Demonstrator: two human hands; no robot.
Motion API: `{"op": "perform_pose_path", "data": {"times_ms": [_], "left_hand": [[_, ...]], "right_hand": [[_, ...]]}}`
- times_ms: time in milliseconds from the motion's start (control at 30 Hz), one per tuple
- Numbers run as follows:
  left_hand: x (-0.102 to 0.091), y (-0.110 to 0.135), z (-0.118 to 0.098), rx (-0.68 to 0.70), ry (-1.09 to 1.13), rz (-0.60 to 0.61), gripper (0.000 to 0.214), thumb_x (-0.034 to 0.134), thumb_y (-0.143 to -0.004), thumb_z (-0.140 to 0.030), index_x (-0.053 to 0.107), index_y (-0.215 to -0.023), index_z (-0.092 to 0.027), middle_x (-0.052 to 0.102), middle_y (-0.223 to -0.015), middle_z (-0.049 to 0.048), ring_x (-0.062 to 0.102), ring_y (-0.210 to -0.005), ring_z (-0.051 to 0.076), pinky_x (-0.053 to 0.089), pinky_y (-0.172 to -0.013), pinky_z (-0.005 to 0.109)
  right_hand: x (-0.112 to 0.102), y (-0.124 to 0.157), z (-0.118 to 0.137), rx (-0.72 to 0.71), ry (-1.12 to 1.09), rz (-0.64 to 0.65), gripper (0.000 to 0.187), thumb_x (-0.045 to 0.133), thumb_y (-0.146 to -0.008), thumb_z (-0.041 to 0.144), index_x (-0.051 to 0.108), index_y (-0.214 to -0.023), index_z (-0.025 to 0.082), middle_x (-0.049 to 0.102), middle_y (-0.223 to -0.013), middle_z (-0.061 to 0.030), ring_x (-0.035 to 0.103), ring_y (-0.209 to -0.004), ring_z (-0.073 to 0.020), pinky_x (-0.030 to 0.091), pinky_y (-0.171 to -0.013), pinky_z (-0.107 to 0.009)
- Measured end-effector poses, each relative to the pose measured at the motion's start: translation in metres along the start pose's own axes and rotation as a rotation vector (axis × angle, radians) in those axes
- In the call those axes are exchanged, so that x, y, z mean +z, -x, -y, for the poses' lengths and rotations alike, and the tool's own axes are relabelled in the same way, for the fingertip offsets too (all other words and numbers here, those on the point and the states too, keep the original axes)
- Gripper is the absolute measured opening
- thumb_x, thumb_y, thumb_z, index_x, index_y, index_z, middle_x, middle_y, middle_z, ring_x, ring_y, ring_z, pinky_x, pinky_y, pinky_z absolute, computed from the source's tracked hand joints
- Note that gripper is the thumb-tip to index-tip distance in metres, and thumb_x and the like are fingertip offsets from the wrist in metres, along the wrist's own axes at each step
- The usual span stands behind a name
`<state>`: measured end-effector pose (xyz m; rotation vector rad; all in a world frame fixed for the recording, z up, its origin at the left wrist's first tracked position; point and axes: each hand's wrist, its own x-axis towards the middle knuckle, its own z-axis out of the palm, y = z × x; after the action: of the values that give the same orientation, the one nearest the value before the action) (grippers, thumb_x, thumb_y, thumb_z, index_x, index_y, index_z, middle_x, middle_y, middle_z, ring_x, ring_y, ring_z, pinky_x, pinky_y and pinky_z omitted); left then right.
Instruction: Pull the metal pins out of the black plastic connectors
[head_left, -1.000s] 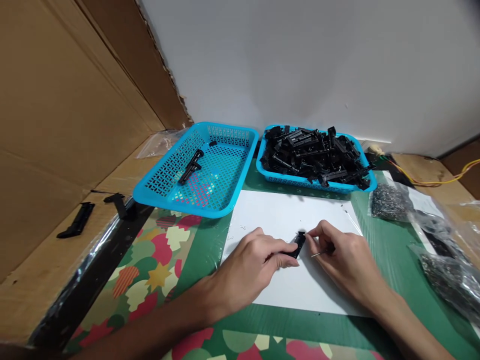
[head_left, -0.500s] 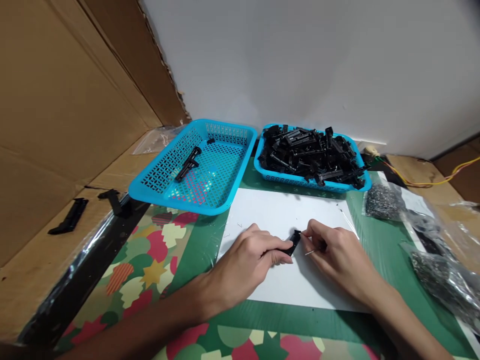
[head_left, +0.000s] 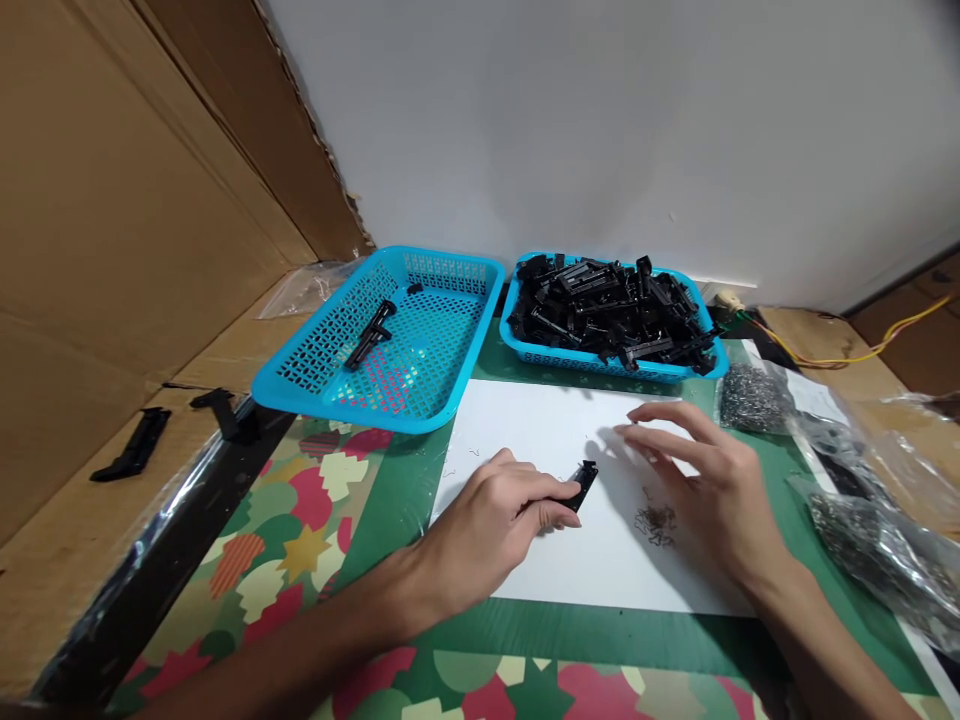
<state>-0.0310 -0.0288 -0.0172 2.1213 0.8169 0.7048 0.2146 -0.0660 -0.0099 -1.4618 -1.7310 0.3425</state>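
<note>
My left hand [head_left: 499,520] pinches a small black plastic part [head_left: 586,484] over the white sheet [head_left: 525,410]. One end of the part sticks out past my thumb and forefinger; the rest is hidden in the grip. To the right, my right hand [head_left: 709,480] hovers above the sheet with its fingers apart, and nothing shows in them. Beside and below that hand lies a small heap of thin bent wire pieces [head_left: 655,524]. A few single wires lie near the sheet's left edge.
A blue basket [head_left: 450,415] at back left holds a few black parts [head_left: 370,335]. Another blue basket [head_left: 540,352] is heaped with black parts [head_left: 607,300]. Bags of small metal pieces [head_left: 754,398] lie at right. Black pieces [head_left: 135,445] rest on the cardboard at left.
My right hand has left the end of the black part, moving right and up, and its fingers have spread. The wire heap now shows. My left hand keeps its grip.
</note>
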Motion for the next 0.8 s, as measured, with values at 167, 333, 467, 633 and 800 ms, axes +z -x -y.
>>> {"op": "perform_pose_path", "data": {"times_ms": [167, 333, 467, 633, 800], "left_hand": [[0.000, 0.000, 0.001, -0.025, 0.019, -0.006, 0.025, 0.080, -0.088, -0.004, 0.085, -0.104, -0.022, 0.085, -0.089, -0.0011, 0.071, -0.079, 0.018, 0.050, -0.082, 0.032], [0.000, 0.000, 0.000, -0.049, 0.027, 0.004, 0.024, 0.079, -0.089, -0.005, 0.085, -0.105, -0.022, 0.084, -0.088, -0.0014, 0.070, -0.080, 0.018, 0.050, -0.084, 0.031], [0.000, 0.000, 0.002, -0.089, 0.043, 0.025, 0.025, 0.079, -0.090, -0.006, 0.086, -0.105, -0.024, 0.085, -0.093, -0.0016, 0.068, -0.085, 0.019, 0.050, -0.084, 0.031], [-0.003, 0.003, 0.003, -0.186, 0.116, 0.056, 0.027, 0.071, -0.094, -0.007, 0.085, -0.109, -0.025, 0.084, -0.089, -0.0017, 0.068, -0.087, 0.019, 0.050, -0.082, 0.031], [-0.007, 0.002, -0.007, -0.267, 0.139, 0.070, 0.025, 0.067, -0.095, -0.010, 0.085, -0.107, -0.024, 0.083, -0.086, -0.0009, 0.068, -0.086, 0.020, 0.048, -0.083, 0.032]], "right_hand": [[0.010, 0.002, 0.013, 0.385, -0.347, -0.077, 0.021, 0.078, -0.094, 0.038, 0.078, -0.085, 0.019, 0.080, -0.084, -0.0062, 0.079, -0.071, -0.0217, 0.065, -0.066, -0.030], [0.017, 0.001, 0.013, 0.432, -0.444, 0.035, 0.024, 0.078, -0.092, 0.040, 0.076, -0.084, 0.017, 0.080, -0.087, -0.0072, 0.079, -0.075, -0.0199, 0.065, -0.071, -0.026], [0.018, 0.001, 0.011, 0.438, -0.433, 0.033, 0.026, 0.080, -0.090, 0.042, 0.076, -0.082, 0.017, 0.080, -0.084, -0.0074, 0.079, -0.073, -0.0203, 0.064, -0.069, -0.025], [0.024, 0.004, 0.013, 0.406, -0.377, 0.068, 0.025, 0.077, -0.092, 0.042, 0.077, -0.082, 0.019, 0.080, -0.079, -0.0066, 0.077, -0.071, -0.0208, 0.061, -0.064, -0.024], [0.035, 0.007, 0.010, 0.381, -0.384, 0.049, 0.030, 0.073, -0.094, 0.047, 0.076, -0.082, 0.019, 0.079, -0.078, -0.0070, 0.076, -0.070, -0.0219, 0.060, -0.063, -0.025]]}}
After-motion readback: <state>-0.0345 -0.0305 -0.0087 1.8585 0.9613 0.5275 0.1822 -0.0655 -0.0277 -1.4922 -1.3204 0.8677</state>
